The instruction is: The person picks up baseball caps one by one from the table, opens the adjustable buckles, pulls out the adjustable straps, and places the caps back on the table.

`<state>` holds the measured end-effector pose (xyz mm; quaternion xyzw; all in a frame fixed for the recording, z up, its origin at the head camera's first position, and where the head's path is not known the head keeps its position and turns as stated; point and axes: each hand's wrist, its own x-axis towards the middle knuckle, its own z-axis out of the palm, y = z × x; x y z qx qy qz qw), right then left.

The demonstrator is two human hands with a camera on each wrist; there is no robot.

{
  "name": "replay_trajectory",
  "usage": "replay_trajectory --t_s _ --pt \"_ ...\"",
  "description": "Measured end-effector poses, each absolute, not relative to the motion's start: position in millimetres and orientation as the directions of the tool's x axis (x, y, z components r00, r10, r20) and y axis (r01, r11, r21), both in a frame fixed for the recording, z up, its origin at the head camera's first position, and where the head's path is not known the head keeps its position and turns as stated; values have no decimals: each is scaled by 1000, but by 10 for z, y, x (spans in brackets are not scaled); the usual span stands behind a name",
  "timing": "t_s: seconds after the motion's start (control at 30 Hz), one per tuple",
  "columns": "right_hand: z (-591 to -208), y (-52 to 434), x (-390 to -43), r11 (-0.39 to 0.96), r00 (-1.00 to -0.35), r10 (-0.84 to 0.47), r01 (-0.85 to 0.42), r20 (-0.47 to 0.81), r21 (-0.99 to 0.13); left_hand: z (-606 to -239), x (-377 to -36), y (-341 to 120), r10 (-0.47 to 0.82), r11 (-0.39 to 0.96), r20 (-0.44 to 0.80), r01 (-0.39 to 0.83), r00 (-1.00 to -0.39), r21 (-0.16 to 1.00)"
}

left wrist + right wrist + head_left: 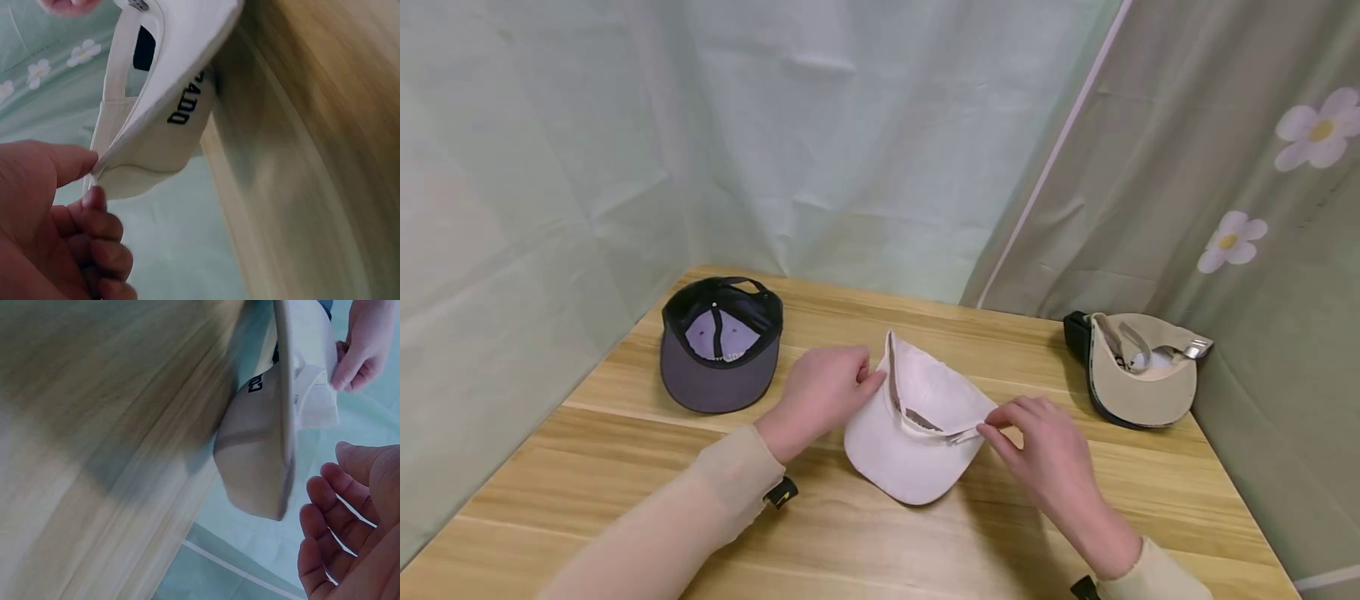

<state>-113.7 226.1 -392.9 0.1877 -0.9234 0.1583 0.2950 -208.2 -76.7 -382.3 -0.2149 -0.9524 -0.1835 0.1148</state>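
Observation:
A white baseball cap (898, 462) is at the middle of the table, its brim toward me and its inner side showing. Dark lettering shows on its front in the left wrist view. My left hand (826, 392) pinches the cap's edge at the left between thumb and index finger; the left wrist view shows this grip on the fabric by the back strap (119, 62). At the cap's right edge is my right hand (1048, 450). In the right wrist view its fingers (322, 487) are loosely bent, with a gap between them and the cap.
A dark grey cap (718, 387) lies upturned at the back left of the wooden table (647, 500). Toward the back right sits a beige cap (1138, 392) with a metal strap buckle, beside a black item (1077, 335). Pale curtains (850, 150) with flowers surround the table.

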Motion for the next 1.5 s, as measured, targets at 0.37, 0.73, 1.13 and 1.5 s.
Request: replay_trajectory --t_s 0.37,0.73,1.13,1.5 --pt "-3919 2260 -1003 931 -949 -143 -226 283 -286 -3894 -2080 -867 401 830 235 460 -885 317" --pt "-3960 2221 -1005 903 -994 -108 -95 -6 -420 -3875 -1992 -825 418 823 203 464 -885 328" --pt "-3983 2155 -1021 887 -984 -169 -130 -50 -442 -3868 -1966 -820 421 816 218 473 -880 332" --pt "-3992 2165 -1079 872 -991 -124 -87 -47 -482 -3874 -1962 -804 410 824 201 456 -890 335"
